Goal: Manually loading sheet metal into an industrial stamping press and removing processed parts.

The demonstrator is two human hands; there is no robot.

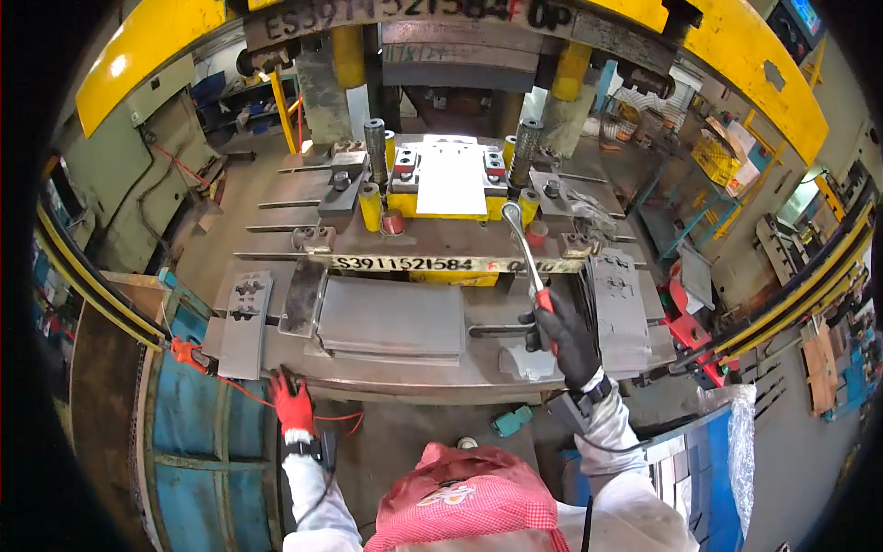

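Note:
My right hand [566, 342], in a black glove, is closed round the red handle of a long metal tool [522, 244] with a rounded, ring-like head. The tool slants up and left over the press bed, its head just right of a bright flat sheet metal piece [451, 184] lying on the die [402, 204]. My left hand [292, 405], in a red glove, is at the bed's front edge, fingers apart and holding nothing I can see. Just beyond it lie grey plates with cut-outs [246, 327]. A stack of plain grey sheets [391, 317] sits at middle left.
Another pile of cut plates [618, 313] lies on the right of the bed [423, 377]. Dark guide posts [375, 152] flank the die. A red cord [244, 390] passes by my left hand. A blue frame [189, 405] stands at left, a red stand [694, 340] at right.

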